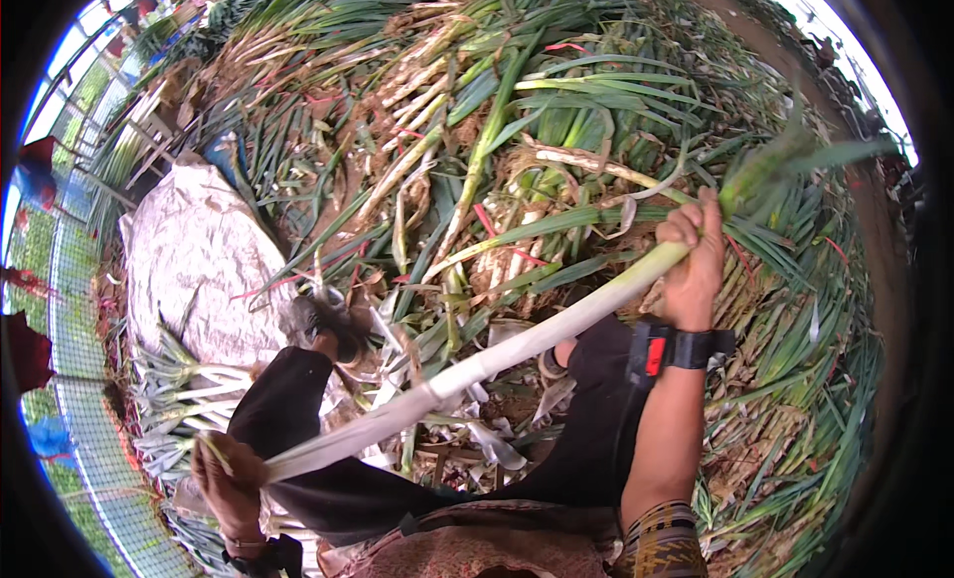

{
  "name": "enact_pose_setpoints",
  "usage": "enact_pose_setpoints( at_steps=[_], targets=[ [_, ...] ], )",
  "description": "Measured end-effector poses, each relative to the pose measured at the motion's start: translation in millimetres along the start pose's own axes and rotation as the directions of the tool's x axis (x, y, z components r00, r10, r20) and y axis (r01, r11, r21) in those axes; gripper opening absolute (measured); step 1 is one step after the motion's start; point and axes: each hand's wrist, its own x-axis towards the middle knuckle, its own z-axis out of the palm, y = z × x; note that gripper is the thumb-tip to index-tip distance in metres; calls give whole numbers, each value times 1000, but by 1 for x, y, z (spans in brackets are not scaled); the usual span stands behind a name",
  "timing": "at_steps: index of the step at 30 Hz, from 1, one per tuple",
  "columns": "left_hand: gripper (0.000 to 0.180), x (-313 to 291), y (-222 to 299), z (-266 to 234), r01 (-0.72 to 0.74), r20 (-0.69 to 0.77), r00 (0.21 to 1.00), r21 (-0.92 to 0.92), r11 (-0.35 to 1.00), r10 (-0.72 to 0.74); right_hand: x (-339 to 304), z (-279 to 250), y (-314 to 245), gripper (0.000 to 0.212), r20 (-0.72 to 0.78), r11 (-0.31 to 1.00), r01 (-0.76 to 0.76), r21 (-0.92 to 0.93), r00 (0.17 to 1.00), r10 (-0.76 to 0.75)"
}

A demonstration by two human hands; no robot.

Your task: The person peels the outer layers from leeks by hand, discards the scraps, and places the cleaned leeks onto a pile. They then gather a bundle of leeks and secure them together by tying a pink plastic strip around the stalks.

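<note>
Right hand: the right hand [696, 242] is closed around the upper stalk of a long leek [487, 361], fingers wrapped over it where white turns to green.
Left hand: the left hand [227, 477] is curled at the leek's lower white end and has hold of it; a thin pale sliver shows by its fingers, too small to identify.
Leek: stretched between both hands, it slants from lower left to upper right above the person's lap, its green leaves blurred beyond the right hand.
Wrists: a black strap [702, 349] with a red piece circles the right wrist; a dark band [283, 554] sits on the left.
Clothing: dark trousers [591, 429] cover the bent, spread legs, and a patterned sleeve [664, 536] shows on the right arm.
Near the left leg: white-stalked leeks [204, 391] lie together, just below a pale sheet [194, 250].
Between the legs: peeled scraps [494, 445] litter the ground.
Ahead and right: a broad leek heap [596, 111] spreads out, with red ties [484, 220] among it.
Far left: a net fence [87, 419] curves along the edge.
</note>
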Motion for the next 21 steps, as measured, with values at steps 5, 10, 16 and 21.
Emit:
enact_pose_setpoints(
  at_steps=[5,10,16,21],
  targets=[
    [18,28,8,-84,-190,-408,896,1,982,174,2,-20,11,16,-1,987,-95,131,995,96],
    [19,53,-4,-364,-344,-245,438,843,413,865,11,-30,1,17,-72,997,2,74,997,4],
    [59,87,-19,110,-760,786,618,588,276,28,-14,-1,30,13,41,991,-22,-132,999,28],
    [65,67,-75,231,-753,820,560,445,485,116,-12,10,40,21,156,983,-21,-184,986,50]
  ],
)
